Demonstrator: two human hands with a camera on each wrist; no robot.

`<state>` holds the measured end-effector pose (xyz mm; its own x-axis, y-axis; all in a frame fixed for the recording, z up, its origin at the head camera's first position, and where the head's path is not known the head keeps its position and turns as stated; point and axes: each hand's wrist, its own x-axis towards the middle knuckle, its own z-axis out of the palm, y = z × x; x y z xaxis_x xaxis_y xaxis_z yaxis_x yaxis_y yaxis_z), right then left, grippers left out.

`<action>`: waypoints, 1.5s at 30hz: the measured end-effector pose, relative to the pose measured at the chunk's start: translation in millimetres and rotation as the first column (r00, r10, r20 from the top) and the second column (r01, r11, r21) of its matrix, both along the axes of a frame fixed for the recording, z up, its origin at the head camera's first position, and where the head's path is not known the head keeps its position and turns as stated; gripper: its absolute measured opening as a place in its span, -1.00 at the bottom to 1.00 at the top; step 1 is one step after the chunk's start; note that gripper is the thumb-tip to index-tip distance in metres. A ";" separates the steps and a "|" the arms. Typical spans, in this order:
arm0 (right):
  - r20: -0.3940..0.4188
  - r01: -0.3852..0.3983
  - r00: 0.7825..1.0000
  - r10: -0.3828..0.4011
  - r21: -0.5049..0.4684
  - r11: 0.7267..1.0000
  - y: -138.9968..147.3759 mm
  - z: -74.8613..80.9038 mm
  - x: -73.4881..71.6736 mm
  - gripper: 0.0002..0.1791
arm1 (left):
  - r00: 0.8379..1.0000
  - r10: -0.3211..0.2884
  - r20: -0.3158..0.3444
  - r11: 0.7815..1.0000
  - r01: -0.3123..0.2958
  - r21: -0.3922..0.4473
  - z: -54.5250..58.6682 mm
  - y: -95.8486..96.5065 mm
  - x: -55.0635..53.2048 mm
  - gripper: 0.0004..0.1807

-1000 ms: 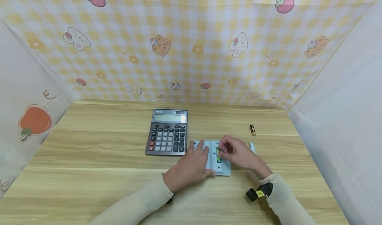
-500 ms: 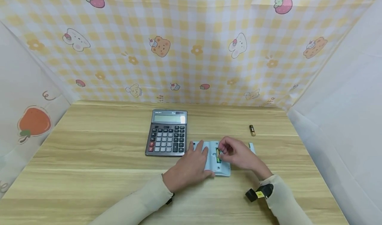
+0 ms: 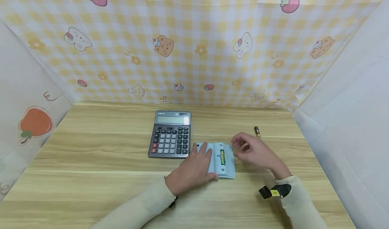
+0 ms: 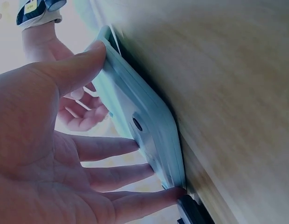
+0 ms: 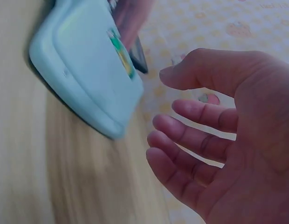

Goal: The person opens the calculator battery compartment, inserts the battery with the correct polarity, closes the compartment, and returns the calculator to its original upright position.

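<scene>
A light-blue calculator (image 3: 228, 165) lies face down, its battery slot uncovered. A green-and-yellow battery (image 3: 223, 157) sits in that slot; the right wrist view shows the slot (image 5: 121, 53) too. My left hand (image 3: 194, 171) rests on the calculator's left part with straight, spread fingers. In the left wrist view its thumb (image 4: 84, 65) touches one edge and the fingertips lie along the back. My right hand (image 3: 253, 151) is just right of the calculator, fingers loosely bent and apart from the thumb. Nothing is between those fingers in the right wrist view.
A dark grey calculator (image 3: 170, 134) lies face up to the left of the light-blue one. A loose black-and-copper battery (image 3: 257, 131) lies beyond my right hand on the wooden table (image 3: 106, 148). A checked curtain (image 3: 194, 53) hangs behind the table.
My right hand has drawn back to the right from the battery slot, leaving the battery in full view. It now covers the small light-blue piece seen earlier. My left hand stays put.
</scene>
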<state>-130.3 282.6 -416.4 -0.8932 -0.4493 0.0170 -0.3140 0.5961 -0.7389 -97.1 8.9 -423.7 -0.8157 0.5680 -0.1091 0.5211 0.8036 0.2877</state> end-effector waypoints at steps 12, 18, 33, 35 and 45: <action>-0.052 0.078 0.996 -0.075 0.059 0.995 45.8 3.4 4.5 -0.48 | 1.000 0.005 0.008 1.000 -0.005 0.006 -0.2 -1.0 1.0 0.07; -0.063 0.092 0.994 -0.089 0.053 0.994 63.9 -1.8 7.1 -0.44 | 1.000 0.006 -0.002 1.000 -0.006 0.011 0.0 -1.4 1.2 0.07; -0.023 0.076 0.997 -0.074 0.102 0.992 81.7 -12.2 4.6 -0.24 | 1.000 0.005 0.002 1.000 -0.005 0.000 -0.3 -0.4 1.2 0.07; -0.029 0.070 0.997 -0.067 0.114 0.991 82.0 -13.7 4.2 -0.23 | 1.000 0.006 0.007 1.000 -0.006 0.000 -0.5 0.0 1.0 0.07; -0.058 0.080 0.996 -0.072 0.165 0.983 78.6 -16.5 2.8 -0.27 | 1.000 0.000 -0.001 1.000 0.000 -0.008 -0.1 -0.5 0.5 0.06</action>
